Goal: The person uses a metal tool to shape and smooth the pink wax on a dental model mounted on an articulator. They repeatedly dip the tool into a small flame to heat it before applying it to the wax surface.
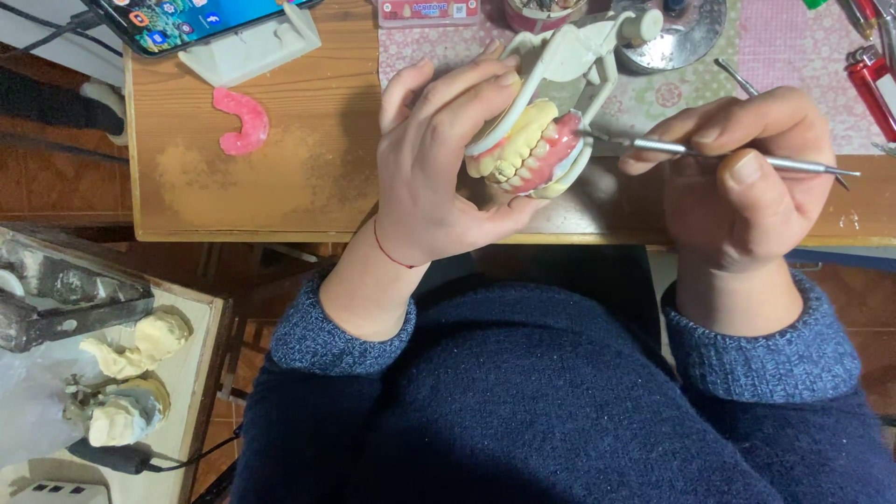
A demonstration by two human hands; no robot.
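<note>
My left hand (439, 168) grips a white dental articulator (569, 56) that carries a yellow plaster model with a row of pale teeth set in red wax (532, 149). It holds the piece tilted above the front edge of the wooden table (308, 187). My right hand (737, 177) pinches a thin metal carving tool (709, 154) like a pen. The tool's tip touches the red wax at the right side of the teeth. A red thread circles my left wrist.
A pink wax rim (241, 119) lies on the table's left part, behind it a phone on a white stand (252, 47). A metal dish (677, 33), a red lighter (873, 84) and a patterned cloth are at the back right. Plaster casts (131, 373) sit on a low side table at left.
</note>
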